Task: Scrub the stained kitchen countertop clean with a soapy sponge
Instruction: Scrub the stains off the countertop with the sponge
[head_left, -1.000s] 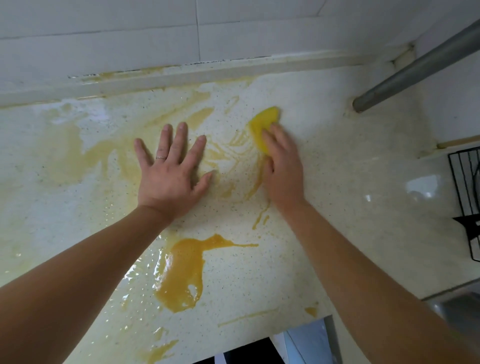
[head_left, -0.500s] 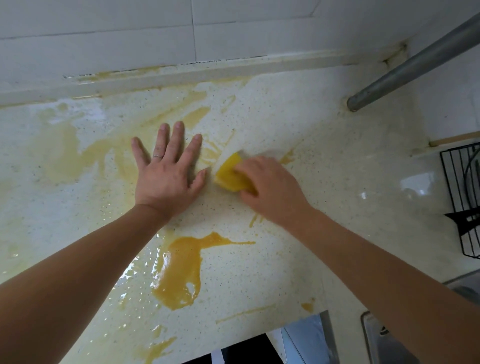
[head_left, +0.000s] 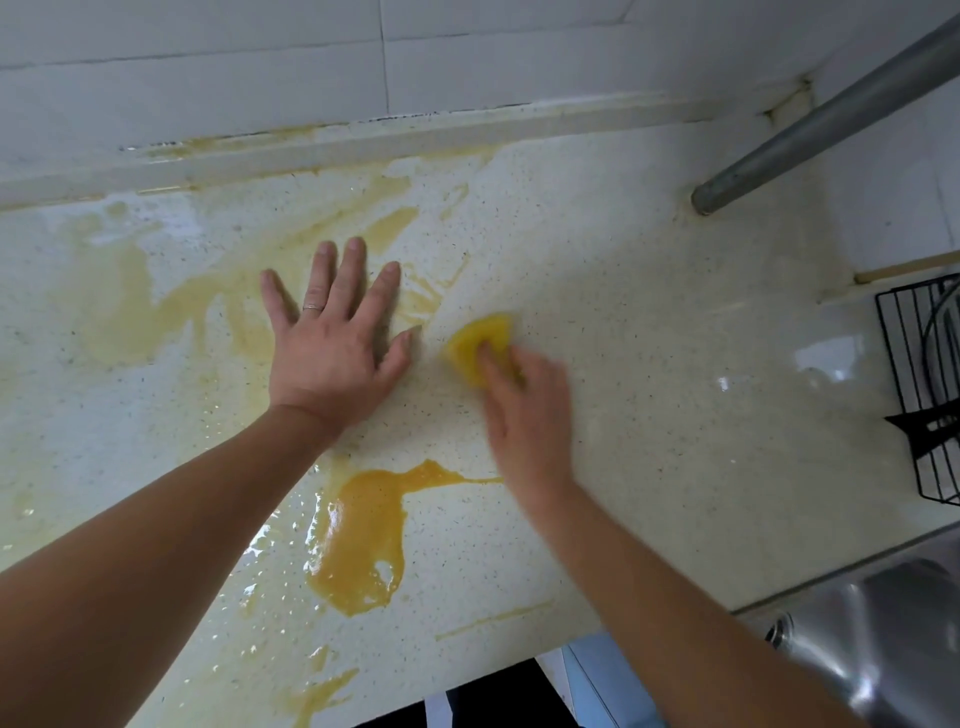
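Note:
A pale speckled countertop (head_left: 649, 322) carries yellow-orange stains. A thick orange puddle (head_left: 363, 535) lies near the front edge, and thinner smears (head_left: 156, 306) spread across the left and back. My left hand (head_left: 337, 338) lies flat on the counter, fingers spread, a ring on one finger. Just right of it, my right hand (head_left: 524, 410) presses a yellow sponge (head_left: 478, 343) onto the surface; its fingers cover the sponge's near part and look motion-blurred.
A grey metal pipe (head_left: 810, 135) slants down to the counter at the back right. A black wire rack (head_left: 930, 384) stands at the right edge. A steel sink (head_left: 883, 639) sits at the lower right. White wall tiles (head_left: 467, 57) run behind.
My right hand swept the sponge from the back toward my left thumb, then slightly right again. The streaks between the hands have been wiped away. My left hand stayed put.

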